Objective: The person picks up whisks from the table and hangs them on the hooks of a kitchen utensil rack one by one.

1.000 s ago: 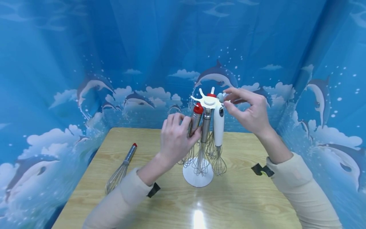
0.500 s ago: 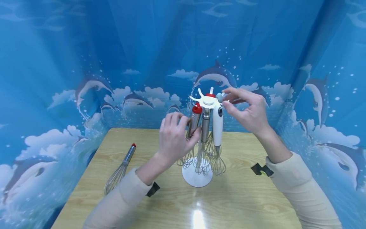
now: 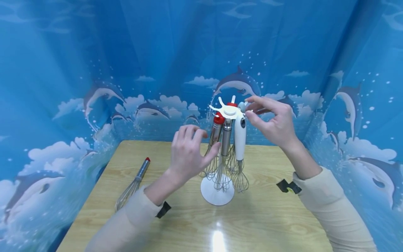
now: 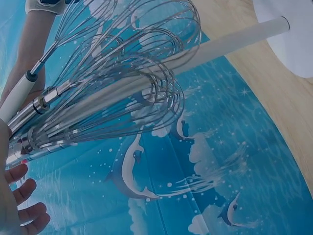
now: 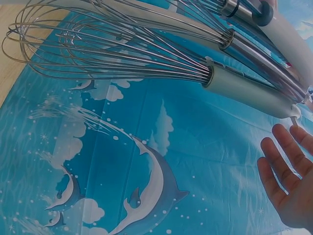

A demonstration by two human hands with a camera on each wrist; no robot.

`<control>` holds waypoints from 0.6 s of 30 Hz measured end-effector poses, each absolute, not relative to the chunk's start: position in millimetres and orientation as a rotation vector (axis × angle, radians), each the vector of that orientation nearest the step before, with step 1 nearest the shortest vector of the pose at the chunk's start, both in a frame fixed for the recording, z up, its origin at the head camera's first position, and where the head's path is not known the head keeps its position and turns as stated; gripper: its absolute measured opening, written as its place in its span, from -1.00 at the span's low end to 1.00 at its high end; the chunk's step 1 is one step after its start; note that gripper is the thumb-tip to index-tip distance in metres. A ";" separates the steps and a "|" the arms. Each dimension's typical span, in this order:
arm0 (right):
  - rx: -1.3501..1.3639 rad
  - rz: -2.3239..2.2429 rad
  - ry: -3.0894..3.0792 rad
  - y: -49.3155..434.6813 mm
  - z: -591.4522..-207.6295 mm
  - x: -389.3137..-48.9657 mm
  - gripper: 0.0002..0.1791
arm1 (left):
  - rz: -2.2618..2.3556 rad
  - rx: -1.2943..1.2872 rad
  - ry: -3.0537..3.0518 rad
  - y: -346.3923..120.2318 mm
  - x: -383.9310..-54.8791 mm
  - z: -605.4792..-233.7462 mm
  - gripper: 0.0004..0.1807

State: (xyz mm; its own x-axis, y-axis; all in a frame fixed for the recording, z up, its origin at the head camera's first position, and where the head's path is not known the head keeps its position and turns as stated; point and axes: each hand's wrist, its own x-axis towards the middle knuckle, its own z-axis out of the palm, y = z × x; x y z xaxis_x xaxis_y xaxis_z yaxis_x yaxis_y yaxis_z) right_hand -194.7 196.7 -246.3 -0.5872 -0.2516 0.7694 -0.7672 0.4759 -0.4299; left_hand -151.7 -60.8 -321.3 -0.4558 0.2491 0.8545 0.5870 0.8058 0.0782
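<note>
A white rotating whisk stand (image 3: 230, 111) stands upright on the table, its hooked arms spread at the top. Several whisks hang from it: a red-capped steel whisk (image 3: 216, 131), a steel-handled whisk (image 3: 226, 140) and a white-handled whisk (image 3: 240, 138) face me. My left hand (image 3: 189, 150) is beside the red-capped whisk with fingers spread and thumb apart from the forefinger, holding nothing. In the left wrist view its fingers (image 4: 33, 210) reach out below the handles. My right hand (image 3: 274, 120) pinches an arm of the stand at the right, near a pale blue whisk end (image 3: 241, 106).
Another red-tipped steel whisk (image 3: 138, 178) lies on the wooden table (image 3: 264, 210) at the left, partly behind my left forearm. The stand's round white base (image 3: 217, 196) sits mid-table. A blue dolphin-print curtain (image 3: 157, 70) encloses the back and sides.
My left hand has let go of the red-capped whisk and drawn slightly left, its thumb and fingers parting. That whisk hangs on the stand. My right hand has stayed in place.
</note>
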 end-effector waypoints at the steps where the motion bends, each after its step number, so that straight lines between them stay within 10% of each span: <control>1: 0.840 1.048 -2.090 196.7 -246.3 -194.7 -0.62 | -0.452 -0.618 -2.053 -61.9 -151.8 -321.3 -0.59; 18: 0.844 1.052 -2.088 197.0 -246.7 -194.6 -0.62 | -0.416 -0.634 -2.114 -85.4 -153.9 -321.5 -0.55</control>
State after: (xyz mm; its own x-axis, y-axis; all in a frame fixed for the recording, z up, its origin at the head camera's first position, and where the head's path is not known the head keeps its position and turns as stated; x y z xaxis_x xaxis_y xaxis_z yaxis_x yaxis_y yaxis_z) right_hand -194.6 197.0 -246.7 -0.5859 -0.2530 0.7699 -0.7693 0.4721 -0.4304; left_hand -153.9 -85.4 -321.5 -0.4957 0.2872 0.8196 0.5766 0.8146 0.0632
